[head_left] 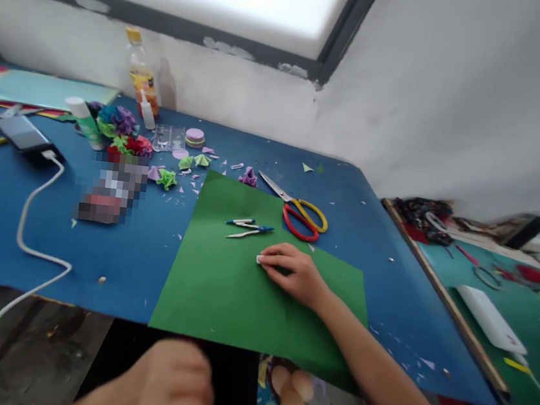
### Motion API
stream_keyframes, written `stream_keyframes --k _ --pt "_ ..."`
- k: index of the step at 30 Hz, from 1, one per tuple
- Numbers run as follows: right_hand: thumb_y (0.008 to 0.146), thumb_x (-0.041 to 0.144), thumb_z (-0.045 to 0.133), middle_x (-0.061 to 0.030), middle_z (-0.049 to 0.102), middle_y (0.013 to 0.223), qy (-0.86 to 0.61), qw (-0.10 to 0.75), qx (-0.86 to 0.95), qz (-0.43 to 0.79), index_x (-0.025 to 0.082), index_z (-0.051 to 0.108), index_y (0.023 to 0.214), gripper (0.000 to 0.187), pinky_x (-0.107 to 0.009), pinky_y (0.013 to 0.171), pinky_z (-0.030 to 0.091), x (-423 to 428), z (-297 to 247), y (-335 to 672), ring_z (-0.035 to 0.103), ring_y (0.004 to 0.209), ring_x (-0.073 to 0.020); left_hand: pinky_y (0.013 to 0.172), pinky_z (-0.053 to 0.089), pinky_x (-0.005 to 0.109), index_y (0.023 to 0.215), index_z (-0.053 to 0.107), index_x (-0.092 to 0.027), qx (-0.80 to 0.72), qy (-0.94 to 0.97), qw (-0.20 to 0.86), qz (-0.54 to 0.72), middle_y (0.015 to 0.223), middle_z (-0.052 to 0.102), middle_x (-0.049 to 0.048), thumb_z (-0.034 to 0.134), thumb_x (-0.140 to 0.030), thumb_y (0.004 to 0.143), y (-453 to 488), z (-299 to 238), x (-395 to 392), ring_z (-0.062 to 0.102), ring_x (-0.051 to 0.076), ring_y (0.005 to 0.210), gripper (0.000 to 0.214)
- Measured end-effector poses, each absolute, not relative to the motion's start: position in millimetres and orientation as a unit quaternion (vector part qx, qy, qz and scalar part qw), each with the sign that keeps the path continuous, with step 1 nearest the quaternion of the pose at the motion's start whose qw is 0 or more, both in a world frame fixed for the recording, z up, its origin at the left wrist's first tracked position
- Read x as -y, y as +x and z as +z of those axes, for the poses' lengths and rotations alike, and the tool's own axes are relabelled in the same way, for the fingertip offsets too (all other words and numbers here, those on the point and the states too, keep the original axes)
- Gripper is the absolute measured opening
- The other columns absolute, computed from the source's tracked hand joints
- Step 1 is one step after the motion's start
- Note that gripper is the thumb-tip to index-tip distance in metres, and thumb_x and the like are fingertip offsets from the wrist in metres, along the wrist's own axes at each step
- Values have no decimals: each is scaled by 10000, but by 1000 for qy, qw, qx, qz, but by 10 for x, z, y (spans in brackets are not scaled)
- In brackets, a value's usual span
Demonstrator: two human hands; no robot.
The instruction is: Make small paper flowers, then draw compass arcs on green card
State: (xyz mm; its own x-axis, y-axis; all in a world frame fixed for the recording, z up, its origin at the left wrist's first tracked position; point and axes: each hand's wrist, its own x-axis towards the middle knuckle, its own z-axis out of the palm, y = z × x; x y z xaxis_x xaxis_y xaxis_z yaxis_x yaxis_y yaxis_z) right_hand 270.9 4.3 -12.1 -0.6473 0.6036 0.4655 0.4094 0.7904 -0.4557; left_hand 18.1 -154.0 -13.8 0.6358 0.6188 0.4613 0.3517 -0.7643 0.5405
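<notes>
White, small and squarish, the block (259, 260) sits at the tips of your right hand (294, 273), which pinches it narrowly between thumb and fingers, probably for fine control near the surface. Beneath that hand spreads the large green paper sheet (211, 293), your wrist over it, perhaps steadying it. Just beyond your fingertips lies the blue-and-silver metal compass (263, 229), seemingly kept within reach. Farther out, the red-and-yellow-handled metal scissors (290, 199) overlap the sheet's far edge and the blue table (98, 254), loops towards your hand, likely for easy pickup. Your blurred left hand (172, 380) curls nearer you, off the sheet; whether it holds anything cannot be told.
</notes>
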Motion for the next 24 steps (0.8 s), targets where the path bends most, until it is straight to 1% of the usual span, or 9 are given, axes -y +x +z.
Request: stream_keyframes --k 1,3,5,7,10,13,16,19,24 --pt "844 160 597 -83 712 870 -276 313 896 149 189 729 909 150 -291 728 557 -34 -129 2716 665 798 -156 675 510 278 787 608 -205 -276 884 206 316 710 649 -1 497 -303 933 239 -52 1353 588 128 653 208" --pt "840 152 599 -83 719 866 -268 312 901 140 184 727 907 148 -292 731 560 -25 -134 2722 667 795 -156 803 505 349 894 638 -184 -314 906 161 235 863 700 39 550 -379 902 341 121 925 635 190 824 213" --pt "841 158 599 -83 720 864 -262 307 905 135 183 728 885 138 -291 730 562 -26 -131 2718 667 795 -158 956 449 408 1012 644 -138 -329 925 109 159 1027 700 98 597 -447 862 419 197 521 621 249 1018 346" --pt "843 162 596 -88 718 862 -263 305 906 131 180 727 853 132 -299 729 563 -30 -128 2710 664 798 -163 1078 345 434 1173 596 -124 -323 931 102 135 1304 583 135 630 -571 790 473 130 237 507 287 1235 590" --pt "836 151 600 -93 711 862 -277 306 902 130 178 721 853 125 -317 732 564 -12 -130 2700 658 802 -170 1154 218 449 1357 446 -104 -333 927 123 124 1480 399 139 572 -713 739 508 -107 85 313 287 1395 876" --pt "825 145 617 -75 707 855 -255 288 908 168 187 715 885 122 -282 706 565 35 -135 2696 658 787 -149 1178 128 439 1425 344 -64 -347 923 132 105 1525 304 154 483 -777 740 508 -260 112 212 267 1440 998" --pt "825 137 619 -74 702 841 -242 288 910 175 181 710 887 119 -268 693 564 63 -138 2689 654 788 -143 1182 86 410 1458 286 -58 -348 924 138 80 1551 218 156 413 -801 752 502 -273 129 176 251 1452 1033" --pt "815 118 622 -78 698 838 -270 303 902 144 178 704 891 127 -288 704 565 59 -134 2685 648 784 -149 1183 47 403 1476 250 -72 -340 926 146 71 1559 195 135 382 -801 763 503 -259 109 149 235 1459 1028" --pt "807 115 631 -57 694 829 -250 271 911 185 200 697 901 143 -271 676 567 42 -112 2685 649 763 -138 1179 21 403 1477 250 -68 -338 926 153 74 1560 189 131 363 -794 775 511 -278 102 139 236 1460 1016"
